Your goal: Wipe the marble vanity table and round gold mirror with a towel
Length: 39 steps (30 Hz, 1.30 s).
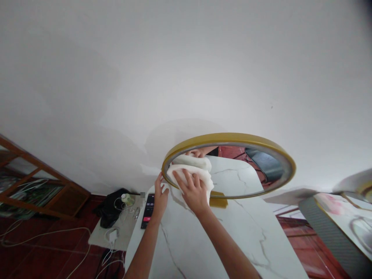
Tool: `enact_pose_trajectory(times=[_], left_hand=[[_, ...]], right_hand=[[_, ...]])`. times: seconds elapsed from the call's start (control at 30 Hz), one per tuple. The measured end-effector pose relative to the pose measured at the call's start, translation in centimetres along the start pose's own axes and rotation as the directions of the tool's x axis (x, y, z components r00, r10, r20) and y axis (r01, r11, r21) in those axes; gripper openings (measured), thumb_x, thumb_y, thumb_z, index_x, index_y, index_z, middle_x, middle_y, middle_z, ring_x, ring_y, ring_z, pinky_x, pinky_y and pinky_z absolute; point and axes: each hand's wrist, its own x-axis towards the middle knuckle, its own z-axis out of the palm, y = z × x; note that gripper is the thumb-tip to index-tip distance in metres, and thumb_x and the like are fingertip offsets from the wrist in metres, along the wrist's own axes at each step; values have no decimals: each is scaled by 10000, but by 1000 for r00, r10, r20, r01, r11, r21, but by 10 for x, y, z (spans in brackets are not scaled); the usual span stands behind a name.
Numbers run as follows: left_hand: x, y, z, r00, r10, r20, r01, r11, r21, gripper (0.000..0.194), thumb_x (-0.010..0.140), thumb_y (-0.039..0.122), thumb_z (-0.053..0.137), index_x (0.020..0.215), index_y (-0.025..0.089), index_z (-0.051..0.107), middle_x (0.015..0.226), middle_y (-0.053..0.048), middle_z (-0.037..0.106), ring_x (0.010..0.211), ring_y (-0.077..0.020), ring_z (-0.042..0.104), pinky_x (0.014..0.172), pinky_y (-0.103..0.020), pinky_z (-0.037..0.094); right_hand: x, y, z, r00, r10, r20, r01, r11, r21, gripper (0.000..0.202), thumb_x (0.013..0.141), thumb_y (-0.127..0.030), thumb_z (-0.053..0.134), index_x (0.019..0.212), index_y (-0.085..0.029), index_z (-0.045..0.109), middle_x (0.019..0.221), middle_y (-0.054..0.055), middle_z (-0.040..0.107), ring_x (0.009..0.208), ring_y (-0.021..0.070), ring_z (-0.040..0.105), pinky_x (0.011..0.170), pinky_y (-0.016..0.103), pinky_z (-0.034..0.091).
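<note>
An oval-looking mirror [229,174] with a gold frame [232,137] stands tilted on a gold base [218,200] on a white marbled table [186,240]. My left hand [161,197] grips the mirror's left edge, fingertips at the frame and thumb in front. Against the lower left of the glass, my right hand [193,192] presses a folded white cloth [207,180], its fingers spread over the fabric. The glass reflects the cloth, part of a hand and the tabletop. Just left of my left forearm lies a phone [147,211] showing a timer.
A pale wall [186,77] rises behind the mirror. Left of the table, a low surface [120,232] carries a black bag [112,209], a small bottle [127,199] and a white charger [112,235] with cables. A wooden shelf [37,174] stands far left, a grey-sided cabinet [328,232] right.
</note>
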Motion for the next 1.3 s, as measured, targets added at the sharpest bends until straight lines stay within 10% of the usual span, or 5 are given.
enact_pose_trajectory(times=[1.3], left_hand=[[-3, -7, 7, 999, -24, -33, 22, 998, -51, 767, 642, 71, 457, 1349, 340, 335, 1392, -22, 365, 1242, -187, 401, 1008, -349, 369]], right_hand=[[-3, -23, 43, 992, -72, 101, 67, 997, 46, 611, 893, -220, 448, 1449, -310, 211, 1434, 72, 392, 1043, 262, 505, 730, 400, 522]])
